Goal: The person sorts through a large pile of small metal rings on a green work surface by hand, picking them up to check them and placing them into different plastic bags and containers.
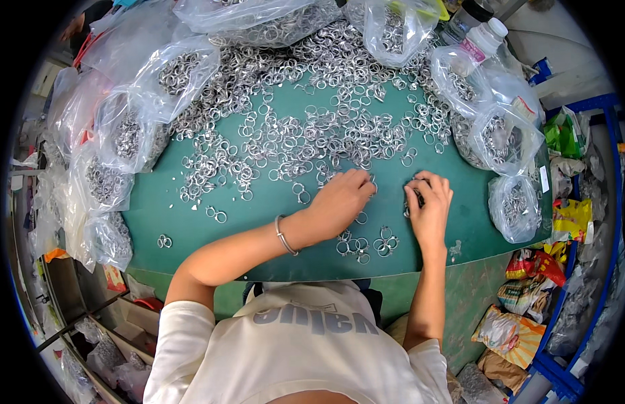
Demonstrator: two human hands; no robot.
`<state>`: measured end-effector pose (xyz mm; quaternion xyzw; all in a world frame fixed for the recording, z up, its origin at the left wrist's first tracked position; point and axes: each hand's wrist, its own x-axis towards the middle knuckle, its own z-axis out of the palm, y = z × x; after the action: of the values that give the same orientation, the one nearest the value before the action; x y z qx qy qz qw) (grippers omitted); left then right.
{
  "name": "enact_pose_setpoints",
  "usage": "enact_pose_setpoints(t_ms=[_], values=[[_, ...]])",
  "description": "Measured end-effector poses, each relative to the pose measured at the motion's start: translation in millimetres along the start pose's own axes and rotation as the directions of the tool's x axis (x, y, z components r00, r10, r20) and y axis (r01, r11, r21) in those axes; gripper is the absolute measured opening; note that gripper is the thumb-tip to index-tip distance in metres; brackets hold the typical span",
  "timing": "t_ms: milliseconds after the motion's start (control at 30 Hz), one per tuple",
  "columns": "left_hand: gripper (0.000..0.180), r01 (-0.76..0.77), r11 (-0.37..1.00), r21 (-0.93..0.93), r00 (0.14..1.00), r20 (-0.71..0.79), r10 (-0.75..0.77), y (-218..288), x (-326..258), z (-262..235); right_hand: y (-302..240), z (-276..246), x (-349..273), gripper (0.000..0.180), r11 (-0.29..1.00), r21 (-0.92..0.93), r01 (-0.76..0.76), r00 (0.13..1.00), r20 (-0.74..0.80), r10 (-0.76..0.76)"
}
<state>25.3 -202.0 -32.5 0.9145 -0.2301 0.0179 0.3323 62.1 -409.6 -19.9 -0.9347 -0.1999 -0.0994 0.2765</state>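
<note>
Green desk fills mid-frame, loose rings heaped centre and top, clear bags around its edges. Blue rack lower right. From my end, step looks like hand-picking rings; next move calls for a fine pinch, as they overlap. Right hand: fingers curled around rings, right of centre. Left hand: fingers bent, grip hidden, can't tell.
</note>
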Motion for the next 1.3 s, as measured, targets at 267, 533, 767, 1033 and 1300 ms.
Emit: enact_pose_setpoints(t_ms=[267, 533, 767, 1033, 1300], values=[[0.022, -0.042, 0.996, 0.081, 0.995, -0.082, 0.049, 0.4, 3.3, 3.1, -22.5, 15.8, 8.6, 0.019, 0.983, 0.05, 0.179, 0.981, 0.064, -0.182], [0.022, -0.106, 0.994, -0.024, 0.994, -0.022, 0.106, 1.6, -6.7, -10.9, -9.6, -7.1, 0.7, 0.008, 0.857, 0.423, -0.295, 0.953, 0.192, 0.234], [0.014, -0.141, 0.987, 0.076, 0.99, 0.023, 0.139, 2.5, -5.6, -2.2, 9.0, -44.4, 72.8, 0.018, 0.632, 0.685, -0.362, 0.885, 0.039, 0.464], [0.019, -0.144, 0.987, 0.07, 0.99, 0.012, 0.144, 2.1, -8.7, -3.1, 12.5, -54.5, 74.7, 0.027, 0.772, 0.577, -0.268, 0.946, 0.004, 0.325], [0.034, -0.139, 0.99, 0.004, 0.98, 0.143, 0.137, 6.0, 1.3, -2.8, 1.2, -31.9, -13.6, 0.03, 0.992, 0.109, -0.066, 0.992, 0.111, 0.054]])
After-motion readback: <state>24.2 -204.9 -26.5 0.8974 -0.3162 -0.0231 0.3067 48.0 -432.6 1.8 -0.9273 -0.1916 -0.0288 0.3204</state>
